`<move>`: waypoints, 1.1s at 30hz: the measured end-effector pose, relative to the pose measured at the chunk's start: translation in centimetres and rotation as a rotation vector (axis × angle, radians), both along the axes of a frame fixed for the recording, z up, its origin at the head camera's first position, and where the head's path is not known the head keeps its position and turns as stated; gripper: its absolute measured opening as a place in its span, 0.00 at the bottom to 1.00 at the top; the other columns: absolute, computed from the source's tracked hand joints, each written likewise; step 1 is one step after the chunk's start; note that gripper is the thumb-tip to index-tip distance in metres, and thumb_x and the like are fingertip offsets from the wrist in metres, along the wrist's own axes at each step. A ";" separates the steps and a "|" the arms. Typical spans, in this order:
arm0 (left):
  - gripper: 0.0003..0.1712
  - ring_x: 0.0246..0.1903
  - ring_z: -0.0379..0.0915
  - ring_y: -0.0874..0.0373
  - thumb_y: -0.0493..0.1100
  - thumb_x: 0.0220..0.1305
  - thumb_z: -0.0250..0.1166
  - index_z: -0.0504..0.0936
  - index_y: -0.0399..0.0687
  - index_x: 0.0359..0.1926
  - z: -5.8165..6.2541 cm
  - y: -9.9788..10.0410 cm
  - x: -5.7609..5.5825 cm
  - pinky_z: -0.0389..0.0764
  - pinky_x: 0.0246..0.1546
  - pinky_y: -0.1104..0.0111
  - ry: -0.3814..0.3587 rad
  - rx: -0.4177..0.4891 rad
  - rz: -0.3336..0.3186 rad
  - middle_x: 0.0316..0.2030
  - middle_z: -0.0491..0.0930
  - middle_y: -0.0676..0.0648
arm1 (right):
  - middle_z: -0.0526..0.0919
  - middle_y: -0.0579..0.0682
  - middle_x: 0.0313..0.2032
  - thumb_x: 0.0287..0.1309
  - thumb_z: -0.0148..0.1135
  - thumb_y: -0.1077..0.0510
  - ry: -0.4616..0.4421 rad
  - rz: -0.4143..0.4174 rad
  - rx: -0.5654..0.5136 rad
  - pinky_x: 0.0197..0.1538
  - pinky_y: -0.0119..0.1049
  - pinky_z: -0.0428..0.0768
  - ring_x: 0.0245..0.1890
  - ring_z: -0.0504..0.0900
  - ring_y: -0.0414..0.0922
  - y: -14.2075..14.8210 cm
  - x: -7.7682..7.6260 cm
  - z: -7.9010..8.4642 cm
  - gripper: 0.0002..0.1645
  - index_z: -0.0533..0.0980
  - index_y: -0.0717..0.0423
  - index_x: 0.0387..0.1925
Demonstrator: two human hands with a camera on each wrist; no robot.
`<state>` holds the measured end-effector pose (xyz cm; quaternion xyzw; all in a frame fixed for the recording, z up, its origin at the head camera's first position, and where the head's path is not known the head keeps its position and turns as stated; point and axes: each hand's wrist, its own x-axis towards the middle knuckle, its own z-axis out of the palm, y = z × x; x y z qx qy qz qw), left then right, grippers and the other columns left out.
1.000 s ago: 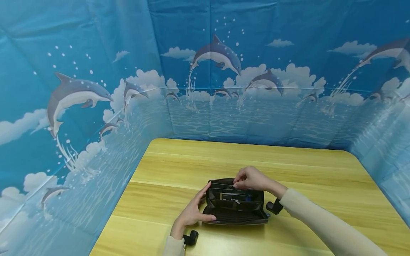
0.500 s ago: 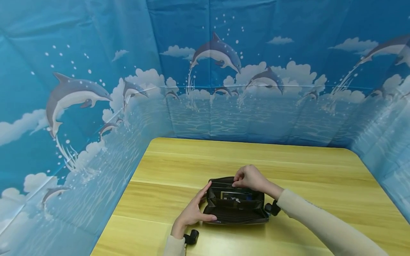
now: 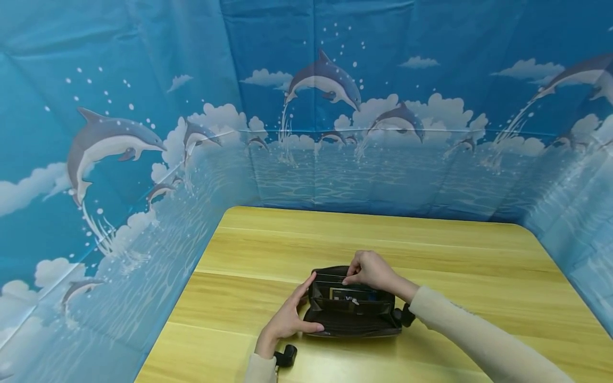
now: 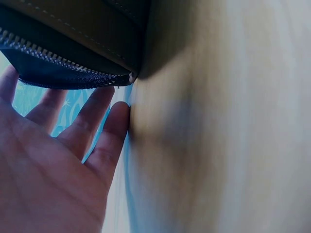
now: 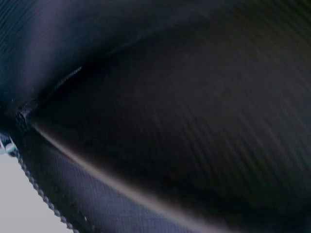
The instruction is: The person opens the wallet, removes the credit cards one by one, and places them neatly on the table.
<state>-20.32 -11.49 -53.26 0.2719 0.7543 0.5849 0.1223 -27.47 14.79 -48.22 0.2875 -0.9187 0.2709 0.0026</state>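
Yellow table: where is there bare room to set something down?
Three bare patches: the far strip of the table, between the black wallet and the dolphin backdrop; the left stretch, from the left hand to the table's left edge; and the right side, beyond the right sleeve. Crowded: the wallet, with the right hand over its pockets.
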 end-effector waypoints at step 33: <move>0.64 0.61 0.58 0.44 0.45 0.47 0.77 0.43 0.64 0.75 -3.4 -0.1 -1.0 0.60 0.58 0.46 0.073 0.004 0.031 0.69 0.54 0.49 | 0.69 0.45 0.24 0.54 0.69 0.56 0.063 0.225 -0.140 0.25 0.31 0.65 0.21 0.63 0.36 1.0 -0.1 -0.6 0.09 0.76 0.44 0.24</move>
